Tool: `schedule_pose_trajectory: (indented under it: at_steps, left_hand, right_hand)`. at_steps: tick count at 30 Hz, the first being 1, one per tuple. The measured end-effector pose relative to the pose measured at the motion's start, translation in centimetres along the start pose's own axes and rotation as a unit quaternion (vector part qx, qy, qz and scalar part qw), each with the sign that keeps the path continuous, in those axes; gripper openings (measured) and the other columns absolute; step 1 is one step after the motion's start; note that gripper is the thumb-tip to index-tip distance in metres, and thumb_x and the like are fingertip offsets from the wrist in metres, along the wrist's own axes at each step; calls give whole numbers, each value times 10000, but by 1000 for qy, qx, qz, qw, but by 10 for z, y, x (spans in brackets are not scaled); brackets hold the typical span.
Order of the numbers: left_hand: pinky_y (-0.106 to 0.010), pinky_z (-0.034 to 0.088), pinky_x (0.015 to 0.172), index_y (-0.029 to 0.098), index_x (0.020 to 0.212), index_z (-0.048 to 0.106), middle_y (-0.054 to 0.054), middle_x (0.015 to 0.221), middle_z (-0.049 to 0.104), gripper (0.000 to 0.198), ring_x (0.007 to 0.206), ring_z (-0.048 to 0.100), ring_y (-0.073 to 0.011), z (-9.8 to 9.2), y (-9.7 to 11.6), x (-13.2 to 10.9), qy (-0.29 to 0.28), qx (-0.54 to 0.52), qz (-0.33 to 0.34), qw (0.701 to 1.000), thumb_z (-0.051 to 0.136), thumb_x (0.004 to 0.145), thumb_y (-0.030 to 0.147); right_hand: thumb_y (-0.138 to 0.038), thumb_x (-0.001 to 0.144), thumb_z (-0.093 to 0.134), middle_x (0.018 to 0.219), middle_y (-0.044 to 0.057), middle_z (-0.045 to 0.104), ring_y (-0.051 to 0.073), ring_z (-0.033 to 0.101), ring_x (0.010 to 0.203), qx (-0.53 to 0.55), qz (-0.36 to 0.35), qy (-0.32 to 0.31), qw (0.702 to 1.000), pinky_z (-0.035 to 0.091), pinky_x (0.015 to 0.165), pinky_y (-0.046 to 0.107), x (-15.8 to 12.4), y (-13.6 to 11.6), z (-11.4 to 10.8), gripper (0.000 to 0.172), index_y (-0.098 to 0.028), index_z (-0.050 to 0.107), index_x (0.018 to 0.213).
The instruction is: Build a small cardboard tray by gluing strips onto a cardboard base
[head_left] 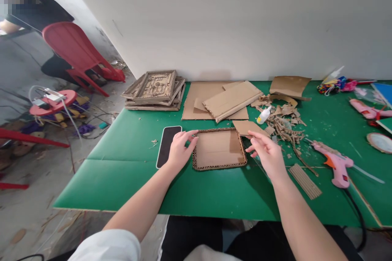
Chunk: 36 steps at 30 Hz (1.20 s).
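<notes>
A shallow cardboard tray [219, 148] with a raised corrugated rim lies flat on the green table. My left hand [180, 149] is at its back left corner, thumb and forefinger closed on the rim. By the right rim is my right hand [266, 151], its thumb and fingers apart, with nothing plainly between them. Just behind those fingertips lies a small flat cardboard piece [243, 127], partly covered by the hand. A phone [167, 144] with a dark screen rests beside my left hand. The white glue bottle [263, 115] leans among cardboard scraps.
Finished-looking cardboard panels [157, 87] are stacked at the back left. Cardboard sheets [232, 100] and torn scraps [284, 122] lie behind the tray. To the right are a pink glue gun [335, 165], a corrugated strip [305, 181] and a tape roll [379, 142]. Someone sits on a red chair [72, 45].
</notes>
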<state>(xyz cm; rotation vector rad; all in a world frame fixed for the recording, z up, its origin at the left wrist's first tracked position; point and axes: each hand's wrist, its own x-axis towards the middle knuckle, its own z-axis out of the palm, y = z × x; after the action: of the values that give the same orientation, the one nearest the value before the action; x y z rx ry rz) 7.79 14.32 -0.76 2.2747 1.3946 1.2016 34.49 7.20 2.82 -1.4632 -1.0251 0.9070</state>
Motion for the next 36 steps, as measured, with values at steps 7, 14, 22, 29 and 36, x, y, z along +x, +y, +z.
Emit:
schedule_pose_trajectory:
  at_steps: [7, 14, 22, 29, 36]
  left_hand:
    - [-249, 435, 563, 249, 1139, 585, -2, 849, 699, 302, 708, 604, -151, 0, 5, 13, -54, -26, -91, 994, 548, 850, 327]
    - [-308, 467, 751, 225, 1306, 434, -20, 864, 707, 546, 808, 651, -202, 28, 10, 85, -163, -17, -233, 959, 607, 810, 372]
    - [-376, 445, 903, 202, 1223, 473, -107, 1003, 689, 565, 1027, 634, -277, 70, -1, 125, -129, -34, -305, 943, 706, 719, 306]
    - [-330, 534, 716, 164, 1339, 315, -109, 986, 658, 665, 714, 663, -166, 87, -1, 131, -70, -192, -400, 893, 671, 781, 225]
    - [-228, 532, 735, 121, 1335, 322, -33, 835, 614, 524, 657, 600, -61, 82, 13, 137, -13, -360, -447, 819, 578, 880, 163]
  right_hand:
    - [-491, 783, 607, 941, 81, 696, 156, 679, 709, -22, -2, -16, 1000, 523, 507, 231, 6, 7, -8, 412, -171, 648, 1039]
    - [-539, 774, 580, 1141, 140, 655, 159, 685, 663, -46, 14, -11, 999, 527, 471, 243, 15, 18, -15, 586, -166, 589, 1226]
    - [-425, 848, 476, 956, 100, 726, 161, 631, 509, -279, -28, -30, 959, 546, 572, 350, 19, 25, -24, 492, -189, 581, 1267]
    - [-387, 850, 482, 1123, 141, 689, 277, 667, 961, -348, -40, -36, 936, 521, 789, 420, 17, 20, -23, 463, -179, 602, 1246]
    - [-366, 879, 447, 1146, 128, 658, 219, 652, 903, -380, -22, -56, 923, 493, 811, 355, 17, 17, -21, 491, -174, 537, 1322]
